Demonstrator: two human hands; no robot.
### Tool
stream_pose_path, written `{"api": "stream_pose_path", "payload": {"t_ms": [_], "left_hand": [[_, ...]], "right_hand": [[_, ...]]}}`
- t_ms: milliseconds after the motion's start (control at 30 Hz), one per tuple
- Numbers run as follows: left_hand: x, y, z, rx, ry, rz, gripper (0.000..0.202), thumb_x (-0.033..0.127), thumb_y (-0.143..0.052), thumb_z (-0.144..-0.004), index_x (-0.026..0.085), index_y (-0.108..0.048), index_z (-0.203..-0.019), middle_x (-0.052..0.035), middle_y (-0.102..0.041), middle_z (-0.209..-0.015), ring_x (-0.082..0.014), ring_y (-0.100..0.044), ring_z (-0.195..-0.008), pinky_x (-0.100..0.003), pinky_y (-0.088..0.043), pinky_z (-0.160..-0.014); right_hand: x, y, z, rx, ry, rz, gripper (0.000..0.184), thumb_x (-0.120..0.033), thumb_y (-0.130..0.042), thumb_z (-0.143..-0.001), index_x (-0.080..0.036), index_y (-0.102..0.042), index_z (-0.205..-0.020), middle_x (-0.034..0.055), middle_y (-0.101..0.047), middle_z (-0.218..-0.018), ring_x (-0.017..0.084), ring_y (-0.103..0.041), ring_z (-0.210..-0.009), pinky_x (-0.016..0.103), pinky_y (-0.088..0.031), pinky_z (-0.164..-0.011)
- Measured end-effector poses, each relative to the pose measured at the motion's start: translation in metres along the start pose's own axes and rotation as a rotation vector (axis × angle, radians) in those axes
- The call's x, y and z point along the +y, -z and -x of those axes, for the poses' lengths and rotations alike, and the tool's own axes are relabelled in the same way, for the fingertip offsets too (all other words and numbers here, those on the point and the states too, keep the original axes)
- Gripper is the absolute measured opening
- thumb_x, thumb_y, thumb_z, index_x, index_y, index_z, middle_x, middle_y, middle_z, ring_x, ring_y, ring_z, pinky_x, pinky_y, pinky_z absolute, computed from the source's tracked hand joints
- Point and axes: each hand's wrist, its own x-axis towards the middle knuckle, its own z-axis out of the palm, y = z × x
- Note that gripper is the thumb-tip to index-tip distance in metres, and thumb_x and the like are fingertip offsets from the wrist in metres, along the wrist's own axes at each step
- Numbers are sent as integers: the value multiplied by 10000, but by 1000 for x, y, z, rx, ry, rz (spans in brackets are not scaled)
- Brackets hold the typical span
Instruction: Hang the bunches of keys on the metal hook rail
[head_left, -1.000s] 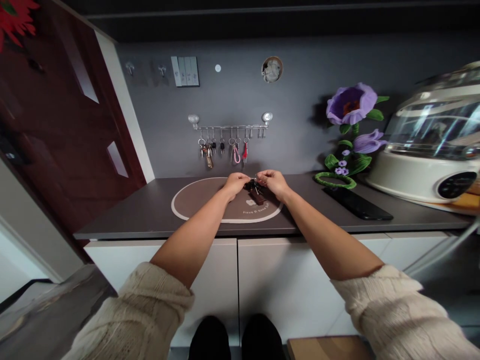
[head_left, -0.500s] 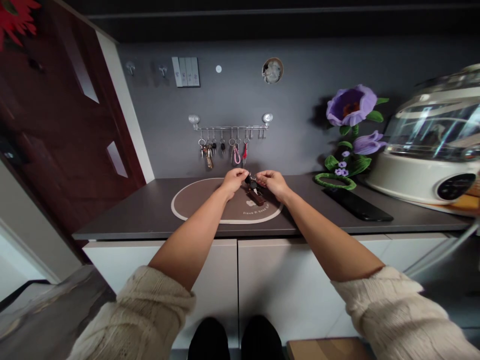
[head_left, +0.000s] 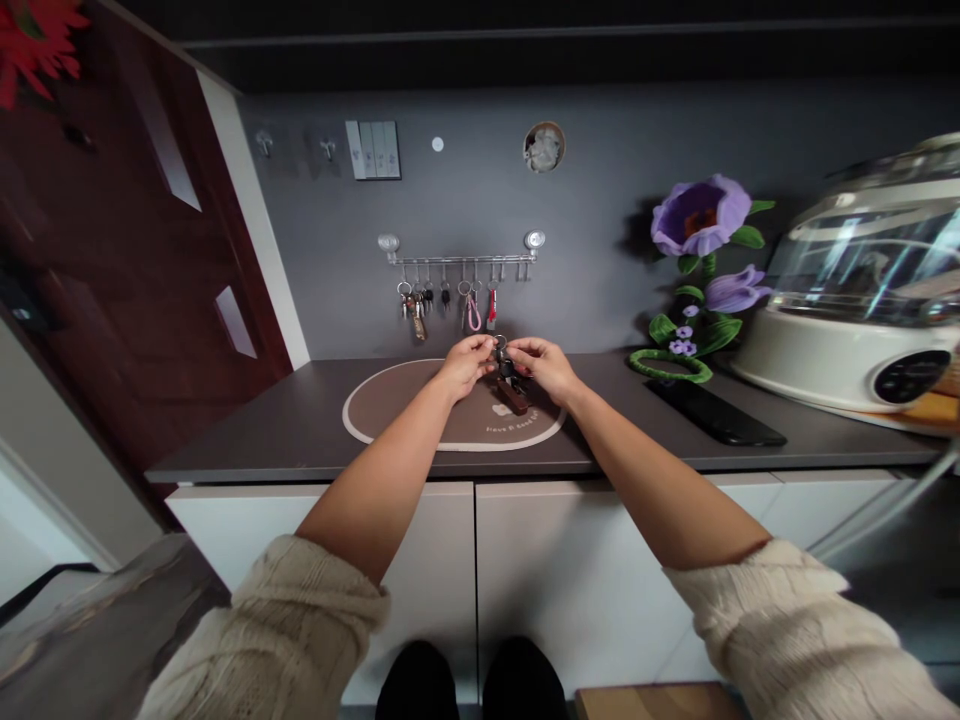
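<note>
Over the brown oval mat (head_left: 390, 405), my left hand (head_left: 469, 365) and my right hand (head_left: 544, 367) meet at a bunch of keys (head_left: 511, 393). Both sets of fingers are pinched at its metal ring, which stands up between the fingertips. Dark keys and a reddish-brown fob hang below the ring, close to or on the mat; contact cannot be made out. Behind my hands, a rail with hooks (head_left: 461, 260) on the grey wall carries several key sets, among them one with a pink loop (head_left: 473, 312) and one with a red tag (head_left: 492, 304).
A black phone (head_left: 716, 412) lies on the dark counter to the right. Beside it stand a purple fabric flower (head_left: 701, 215) on a green base and a cream appliance (head_left: 810, 350) with a clear upper part. White cabinet doors (head_left: 555, 580) are below.
The ring now shows more clearly, upright between my fingertips. Both hands stay at nearly the same spot, with slightly shifted fingers. The view has tilted up a little.
</note>
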Motion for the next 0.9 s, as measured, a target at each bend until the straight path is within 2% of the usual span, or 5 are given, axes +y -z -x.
{"api": "stream_pose_path", "payload": {"t_ms": [300,567,767,900], "left_hand": [[1,-1,2,-18,91,138,63,202,-571,-724,159,-552,-765,14,-534,-670,-39,-468,-586,-224,-418,-667],[-3,-1,1,-51,91,144,97,185,-603,-690,155,-563,-773,15,-546,-662,-45,-492,-590,-213,-413,-632],[-6,-1,0,0,0,17,221,248,-648,-634,149,-590,-823,-7,-576,-735,-53,-503,-603,-188,-386,-568],[-7,0,-1,109,-48,-85,232,282,-622,-645,145,-594,-831,-7,-559,-703,-51,-478,-566,-173,-359,-510]], "right_hand": [[-2,-1,1,-16,30,-15,310,-377,-668,-565,-156,-607,-774,3,-606,-700,65,-483,-562,211,-383,-553],[0,-1,0,-9,74,-38,279,-399,-645,-589,-160,-561,-704,-23,-545,-618,60,-445,-533,202,-368,-527],[-6,-1,0,33,82,11,280,-411,-620,-611,-161,-541,-709,-28,-517,-643,63,-433,-562,188,-347,-525],[-7,-1,-1,42,68,-22,289,-423,-612,-616,-166,-524,-715,-33,-498,-636,64,-430,-562,186,-346,-523]]}}
